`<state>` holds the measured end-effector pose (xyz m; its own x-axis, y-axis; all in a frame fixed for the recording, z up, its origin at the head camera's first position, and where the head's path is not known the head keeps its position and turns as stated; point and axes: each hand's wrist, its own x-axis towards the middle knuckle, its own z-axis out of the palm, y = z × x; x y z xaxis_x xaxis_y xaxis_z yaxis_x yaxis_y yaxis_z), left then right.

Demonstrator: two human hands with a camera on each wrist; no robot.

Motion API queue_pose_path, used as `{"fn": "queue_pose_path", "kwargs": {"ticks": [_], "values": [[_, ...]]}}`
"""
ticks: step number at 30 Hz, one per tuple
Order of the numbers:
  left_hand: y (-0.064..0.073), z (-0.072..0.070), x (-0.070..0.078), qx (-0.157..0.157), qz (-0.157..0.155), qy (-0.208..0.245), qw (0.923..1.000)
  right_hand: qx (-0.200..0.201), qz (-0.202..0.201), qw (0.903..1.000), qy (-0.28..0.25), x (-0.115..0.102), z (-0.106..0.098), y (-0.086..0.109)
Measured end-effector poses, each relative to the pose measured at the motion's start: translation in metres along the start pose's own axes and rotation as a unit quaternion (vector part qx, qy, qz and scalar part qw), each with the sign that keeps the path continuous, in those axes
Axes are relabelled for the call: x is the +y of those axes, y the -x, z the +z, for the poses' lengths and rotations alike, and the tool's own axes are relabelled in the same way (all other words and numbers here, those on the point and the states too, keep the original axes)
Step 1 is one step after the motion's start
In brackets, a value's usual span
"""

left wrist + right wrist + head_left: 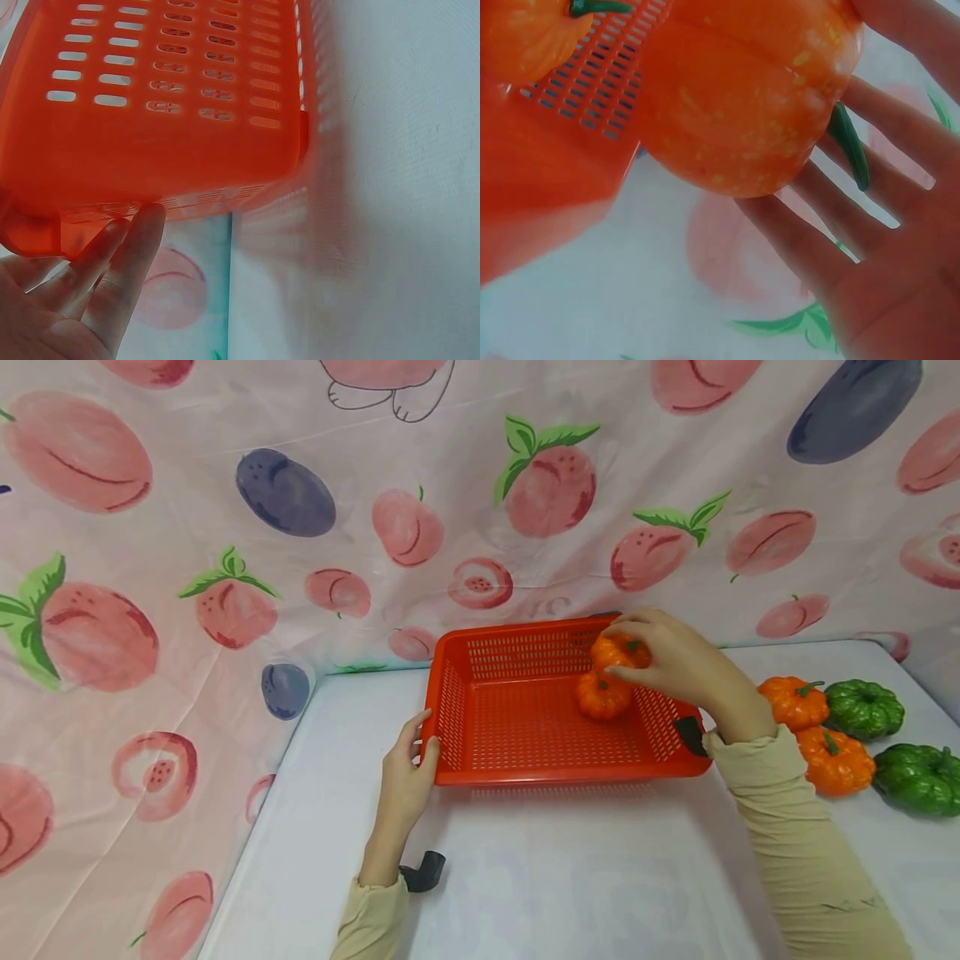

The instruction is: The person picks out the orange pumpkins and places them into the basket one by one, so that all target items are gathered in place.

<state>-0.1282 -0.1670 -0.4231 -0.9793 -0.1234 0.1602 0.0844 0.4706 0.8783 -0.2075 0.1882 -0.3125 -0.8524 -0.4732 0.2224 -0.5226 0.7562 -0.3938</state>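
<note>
Right sleeve (813, 843) lies right of the basket (555, 777). Right hand (678, 662) grips the held pumpkin (615, 652) between spread fingers and thumb, stem palmward, at the basket's far right corner. Left hand (405, 777) pinches the basket's left rim.

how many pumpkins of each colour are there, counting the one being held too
Orange pumpkins: 4
Green pumpkins: 2
Total: 6
</note>
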Motion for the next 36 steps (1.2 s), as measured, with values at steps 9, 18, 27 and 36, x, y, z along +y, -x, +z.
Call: {"fn": "queue_pose_path", "kwargs": {"ticks": [9,18,27,36], "values": [[0.0,0.0,0.001,-0.001,-0.004,0.003,1.0,-0.018,-0.001,0.9998,-0.001,-0.008,0.009,-0.009],[0.0,0.0,0.001,0.0,-0.003,0.005,1.0,-0.022,-0.011,0.9996,-0.013,-0.016,0.019,-0.016],[0.0,0.0,-0.003,0.002,0.005,0.006,1.0,-0.027,-0.022,0.9992,-0.02,-0.019,0.029,-0.023],[0.0,0.001,-0.002,0.002,0.005,0.005,1.0,-0.037,-0.028,0.9988,-0.017,-0.023,0.037,-0.03]]}}
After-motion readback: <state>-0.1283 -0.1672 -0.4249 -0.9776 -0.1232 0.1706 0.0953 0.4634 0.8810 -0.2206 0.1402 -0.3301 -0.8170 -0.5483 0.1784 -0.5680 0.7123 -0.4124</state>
